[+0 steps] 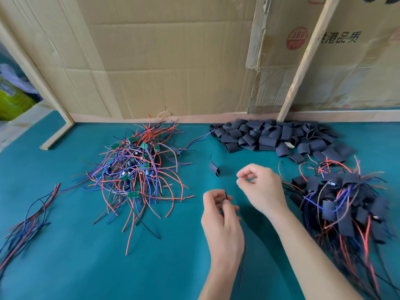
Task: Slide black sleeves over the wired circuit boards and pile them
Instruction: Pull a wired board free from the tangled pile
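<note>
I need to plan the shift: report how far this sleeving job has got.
Done: a pile of sleeved boards on the right. In hand: the left hand pinches wires carrying one black sleeve; the right hand is beside it. Left: a heap of bare boards and loose sleeves.

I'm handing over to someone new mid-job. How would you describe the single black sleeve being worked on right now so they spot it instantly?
Start at the teal table and find the gap between the bare-board tangle and the empty-sleeve heap. Just above the left hand one black sleeve rides on a thin dark wire. Unlike its neighbours, it sits alone, held off any pile.
</note>
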Tool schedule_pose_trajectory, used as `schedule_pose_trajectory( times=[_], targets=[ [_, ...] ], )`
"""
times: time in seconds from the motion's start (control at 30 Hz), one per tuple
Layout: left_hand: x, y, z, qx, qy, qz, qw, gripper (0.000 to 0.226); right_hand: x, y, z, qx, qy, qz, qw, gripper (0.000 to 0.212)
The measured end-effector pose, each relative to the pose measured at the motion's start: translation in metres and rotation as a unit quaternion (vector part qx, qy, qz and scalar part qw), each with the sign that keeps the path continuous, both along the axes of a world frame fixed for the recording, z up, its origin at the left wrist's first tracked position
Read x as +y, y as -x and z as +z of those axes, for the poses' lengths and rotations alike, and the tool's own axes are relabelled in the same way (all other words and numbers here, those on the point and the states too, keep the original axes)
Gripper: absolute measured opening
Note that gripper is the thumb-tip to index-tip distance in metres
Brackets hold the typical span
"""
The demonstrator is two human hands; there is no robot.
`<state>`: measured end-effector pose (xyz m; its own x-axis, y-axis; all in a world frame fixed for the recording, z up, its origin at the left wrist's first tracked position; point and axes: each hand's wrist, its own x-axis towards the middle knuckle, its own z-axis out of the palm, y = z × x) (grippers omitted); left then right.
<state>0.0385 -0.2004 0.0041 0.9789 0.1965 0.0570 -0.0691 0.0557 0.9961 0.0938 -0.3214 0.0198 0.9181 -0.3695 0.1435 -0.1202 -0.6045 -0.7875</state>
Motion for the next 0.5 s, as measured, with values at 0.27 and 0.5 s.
schedule_pose_trajectory(
  times=[0.27, 0.5],
  targets=[
    [-0.004, -0.001, 0.0, 0.008, 0.019, 0.006, 1.0, 0.047, 0.033, -0.055, 0.007, 0.03, 0.202, 0.069, 0.976, 0.026],
    [-0.004, -0.001, 0.003, 0.014, 0.027, -0.003, 1.0, 0.05, 0.037, -0.062, 0.006, 0.006, 0.21, 0.053, 0.976, 0.013]
  ],
)
